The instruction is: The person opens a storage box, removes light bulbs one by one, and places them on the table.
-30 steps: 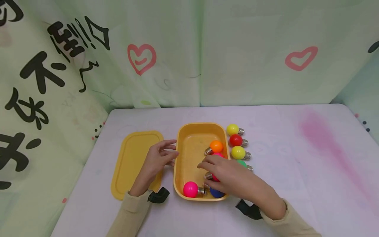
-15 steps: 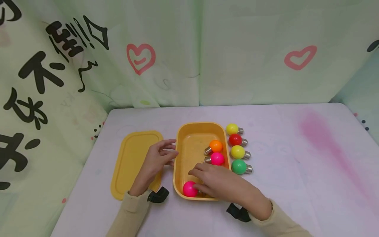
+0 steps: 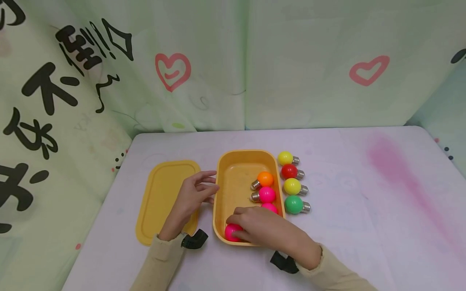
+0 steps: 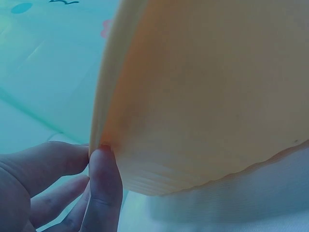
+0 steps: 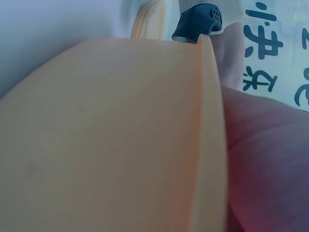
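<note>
In the head view, a yellow plastic container [image 3: 233, 165] holds several small light bulbs. My right hand [image 3: 263, 226] reaches into its near end, with fingers and thumb around a pink light bulb [image 3: 231, 232] in the near left corner. An orange bulb [image 3: 265, 178], a pink bulb [image 3: 267, 194] and another pink bulb [image 3: 270, 207], partly covered by my hand, lie along the right wall. My left hand [image 3: 193, 194] is at the container's left side; the left wrist view shows its thumb and a finger pinching the rim [image 4: 108, 77]. The right wrist view shows mostly container wall [image 5: 106, 135]; the right fingertips are hidden there.
Right of the container, a yellow bulb [image 3: 285, 158], a red bulb [image 3: 289, 171], another yellow bulb [image 3: 292, 186] and a green bulb [image 3: 294, 204] form a column on the white tabletop [image 3: 356, 226]. A yellow lid [image 3: 164, 190] lies left, partly under the left forearm. A patterned curtain [image 3: 291, 81] hangs behind.
My right hand has moved left and nearer inside the container, uncovering the green bulb and pink bulbs and closing around the near-left pink bulb. The blue bulb is now hidden. My left hand stays put.
</note>
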`<state>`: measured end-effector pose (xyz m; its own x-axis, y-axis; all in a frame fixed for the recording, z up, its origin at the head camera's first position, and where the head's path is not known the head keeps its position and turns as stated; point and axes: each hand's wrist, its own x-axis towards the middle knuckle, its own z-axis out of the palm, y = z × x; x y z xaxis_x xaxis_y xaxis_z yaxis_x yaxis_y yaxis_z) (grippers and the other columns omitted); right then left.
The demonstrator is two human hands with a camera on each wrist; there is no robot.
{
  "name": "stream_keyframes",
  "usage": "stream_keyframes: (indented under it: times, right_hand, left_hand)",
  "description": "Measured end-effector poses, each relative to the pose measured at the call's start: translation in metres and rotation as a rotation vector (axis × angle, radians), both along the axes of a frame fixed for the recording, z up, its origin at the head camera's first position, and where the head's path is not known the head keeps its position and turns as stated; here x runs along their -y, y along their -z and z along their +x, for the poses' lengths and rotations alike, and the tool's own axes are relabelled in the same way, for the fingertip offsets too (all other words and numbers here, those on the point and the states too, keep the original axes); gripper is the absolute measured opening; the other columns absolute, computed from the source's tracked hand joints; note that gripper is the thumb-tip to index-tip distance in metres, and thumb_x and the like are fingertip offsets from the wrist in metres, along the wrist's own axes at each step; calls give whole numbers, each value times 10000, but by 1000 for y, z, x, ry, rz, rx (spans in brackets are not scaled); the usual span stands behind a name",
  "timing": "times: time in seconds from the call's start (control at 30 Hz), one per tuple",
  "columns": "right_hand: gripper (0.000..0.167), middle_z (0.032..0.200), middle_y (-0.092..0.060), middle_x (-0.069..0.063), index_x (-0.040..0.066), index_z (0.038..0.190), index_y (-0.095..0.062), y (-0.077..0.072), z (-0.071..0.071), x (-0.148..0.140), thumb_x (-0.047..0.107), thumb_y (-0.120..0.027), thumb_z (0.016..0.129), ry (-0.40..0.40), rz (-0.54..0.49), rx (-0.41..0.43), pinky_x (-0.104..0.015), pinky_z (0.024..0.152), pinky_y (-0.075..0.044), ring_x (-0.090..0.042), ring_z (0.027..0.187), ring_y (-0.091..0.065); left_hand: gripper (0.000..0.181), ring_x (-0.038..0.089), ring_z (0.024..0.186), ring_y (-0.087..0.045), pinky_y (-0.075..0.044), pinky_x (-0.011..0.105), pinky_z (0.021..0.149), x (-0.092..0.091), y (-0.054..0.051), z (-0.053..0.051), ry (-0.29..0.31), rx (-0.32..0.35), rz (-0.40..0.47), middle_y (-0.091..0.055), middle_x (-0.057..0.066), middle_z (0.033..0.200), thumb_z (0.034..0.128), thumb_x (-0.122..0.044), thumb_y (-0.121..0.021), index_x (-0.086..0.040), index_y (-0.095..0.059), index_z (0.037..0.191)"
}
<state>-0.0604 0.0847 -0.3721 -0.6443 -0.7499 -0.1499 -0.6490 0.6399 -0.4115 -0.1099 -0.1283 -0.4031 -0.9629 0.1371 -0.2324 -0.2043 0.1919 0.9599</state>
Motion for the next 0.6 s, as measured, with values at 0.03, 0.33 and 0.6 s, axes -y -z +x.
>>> stream_keyframes:
  times: [0.03,0.33,0.6]
  right_hand:
    - [322,980,-687,13,146,1166,-712,0,0,1,322,-736,897,-1,2,4,-220,795,-569,-86,831,-614]
    - [329,974,-695,7,133,1166,-710,1,-1,3,328,-729,903,-13,13,33,-210,796,-567,-77,800,-622]
    - [334,981,-686,9,133,1167,-711,0,-1,4,331,-732,899,-26,0,32,-195,793,-562,-71,810,-620]
  left_hand:
    - [450,181,788,-670,-610,293,675,0,0,0,-1,0,-2,-636,167,1135,894,-93,-732,-83,-602,1325]
    - [455,183,798,-670,-609,290,682,-1,-1,0,-9,4,-20,-636,160,1141,892,-103,-738,-86,-602,1326]
    - [452,191,790,-672,-610,293,681,-1,-2,0,-10,4,-24,-639,160,1138,893,-96,-735,-91,-603,1325]
